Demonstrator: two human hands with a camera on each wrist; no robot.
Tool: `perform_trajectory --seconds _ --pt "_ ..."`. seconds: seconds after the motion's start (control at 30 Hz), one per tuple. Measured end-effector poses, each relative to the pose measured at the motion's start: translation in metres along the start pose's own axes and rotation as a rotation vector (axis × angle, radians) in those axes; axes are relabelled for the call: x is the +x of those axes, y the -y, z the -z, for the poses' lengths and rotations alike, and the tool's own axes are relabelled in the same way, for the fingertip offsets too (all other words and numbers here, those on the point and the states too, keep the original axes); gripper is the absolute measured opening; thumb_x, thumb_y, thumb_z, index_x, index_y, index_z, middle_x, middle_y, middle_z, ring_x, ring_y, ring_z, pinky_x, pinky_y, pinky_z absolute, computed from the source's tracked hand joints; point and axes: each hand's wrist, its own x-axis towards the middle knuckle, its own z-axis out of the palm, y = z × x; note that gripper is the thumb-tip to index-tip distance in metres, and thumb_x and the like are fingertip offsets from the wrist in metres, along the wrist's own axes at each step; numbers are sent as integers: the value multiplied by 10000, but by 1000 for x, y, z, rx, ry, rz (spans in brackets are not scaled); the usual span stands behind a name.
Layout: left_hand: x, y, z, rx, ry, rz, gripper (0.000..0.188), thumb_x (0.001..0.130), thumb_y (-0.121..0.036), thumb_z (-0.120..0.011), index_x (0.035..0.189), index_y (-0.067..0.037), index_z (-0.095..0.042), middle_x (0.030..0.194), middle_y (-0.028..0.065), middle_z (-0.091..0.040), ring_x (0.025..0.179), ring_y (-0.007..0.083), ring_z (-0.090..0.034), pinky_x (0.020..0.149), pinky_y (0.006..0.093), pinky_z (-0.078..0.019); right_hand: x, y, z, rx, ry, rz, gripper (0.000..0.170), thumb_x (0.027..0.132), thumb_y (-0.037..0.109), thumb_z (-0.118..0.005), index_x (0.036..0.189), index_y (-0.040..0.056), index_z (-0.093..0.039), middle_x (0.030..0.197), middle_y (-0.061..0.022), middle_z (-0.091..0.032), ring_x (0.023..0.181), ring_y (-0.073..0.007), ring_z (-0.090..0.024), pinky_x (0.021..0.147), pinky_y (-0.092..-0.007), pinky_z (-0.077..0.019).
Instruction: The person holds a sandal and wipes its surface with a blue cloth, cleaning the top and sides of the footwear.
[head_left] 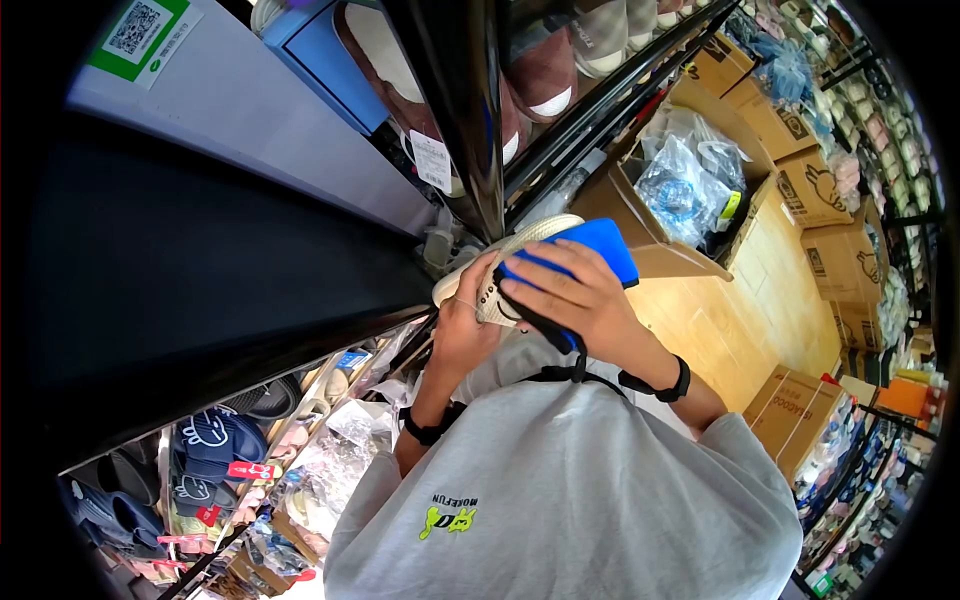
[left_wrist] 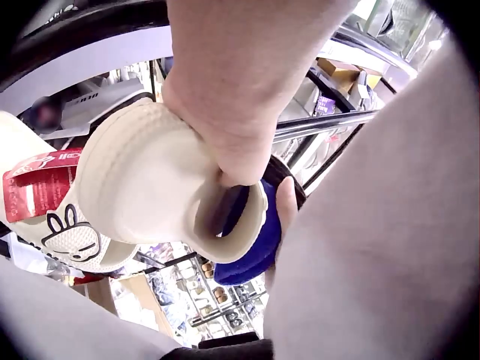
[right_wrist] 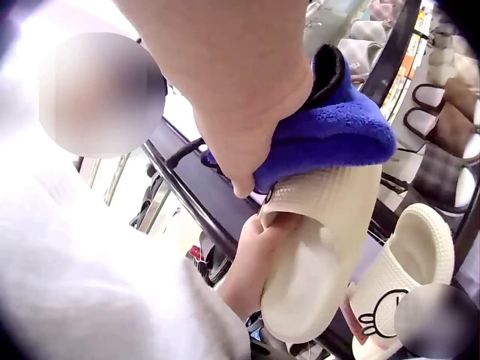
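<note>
My left hand (head_left: 465, 328) grips a cream textured slipper (head_left: 522, 236), its thumb side reaching into the foot opening (right_wrist: 311, 262). Over the slipper's upper, my right hand (head_left: 588, 300) holds a blue plush cloth (head_left: 612, 248) with black edging and a dark cord. The right fingers lie across the cloth, the thumb (right_wrist: 244, 184) at its near side. In the left wrist view, the cloth (left_wrist: 251, 259) shows beyond the slipper's open end. A matching cream slipper (right_wrist: 390, 300) with a rabbit drawing stands close by; a red tag (left_wrist: 41, 191) is on it in the left wrist view.
A black shelf post (head_left: 460, 110) rises just ahead, with brown slippers (head_left: 540, 75) on the rack behind. A dark panel (head_left: 240, 260) lies to the left. An open carton (head_left: 650, 235) of plastic-wrapped goods stands ahead right; stacked boxes (head_left: 815, 190) line that side.
</note>
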Motion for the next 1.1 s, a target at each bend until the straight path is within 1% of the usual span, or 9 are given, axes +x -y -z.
perform_trajectory --seconds 0.07,0.13,0.17,0.33,0.53,0.6,0.93,1.0,1.1 --pt "1 0 0 -19 -18 -15 762 862 136 -654 1589 -28 -496 1450 231 -713 1374 314 -694 1148 405 -535 1 -3 1 4 -98 -86 514 904 221 -757 1410 130 -740 1541 -63 -661 1410 -310 -628 1155 -516 -517" --pt "3 2 -2 -47 -38 -48 721 904 28 -700 1589 -53 -490 1382 285 -726 1306 463 -704 1093 461 -562 2 1 1 -2 -92 -95 507 910 226 -756 1407 128 -743 1527 -60 -668 1415 -313 -624 1149 -516 -521" --pt "3 2 -1 -36 -23 -42 729 895 38 -686 1591 -53 -488 1382 291 -723 1315 468 -696 1105 460 -556 1 3 0 -30 -53 -58 505 914 224 -752 1410 132 -741 1523 -59 -669 1415 -310 -624 1153 -512 -519" --pt "4 3 -5 -53 -5 -15 741 884 64 -658 1595 -52 -487 1403 300 -712 1339 466 -684 1119 459 -547 -4 5 0 -29 14 49 516 919 213 -746 1431 152 -728 1508 -58 -673 1420 -293 -623 1182 -505 -495" --pt "5 1 -13 -100 4 -5 777 861 105 -639 1609 -38 -486 1476 288 -675 1382 458 -656 1147 461 -523 -4 7 11 -46 -66 -111 487 927 268 -804 1397 149 -758 1504 -62 -683 1402 -309 -628 1165 -524 -506" --pt "8 3 -18 -64 -3 -51 727 897 152 -619 1600 5 -505 1479 239 -702 1367 292 -696 1151 392 -529 -10 9 9 -60 -4 -54 494 929 273 -802 1409 166 -752 1506 -57 -681 1410 -302 -627 1178 -517 -501" --pt "13 -7 -21 -95 16 -31 690 916 140 -630 1578 18 -478 1440 251 -723 1365 315 -699 1140 414 -534 -11 3 22 -45 -16 -68 488 897 225 -830 1376 168 -757 1482 -48 -688 1400 -292 -640 1177 -513 -505" --pt "11 -5 -18 -113 22 -37 758 905 84 -700 1609 -45 -450 1458 283 -697 1365 401 -692 1125 425 -542 -14 1 17 -14 -2 1 496 894 237 -839 1379 170 -757 1476 -45 -690 1400 -299 -640 1170 -515 -512" --pt "9 -5 -17 -55 -20 -56 731 916 80 -698 1584 -27 -421 1432 276 -713 1332 394 -713 1108 428 -550 -8 -6 21 -12 1 8 518 885 247 -854 1389 177 -758 1476 -44 -692 1394 -306 -642 1166 -517 -517"
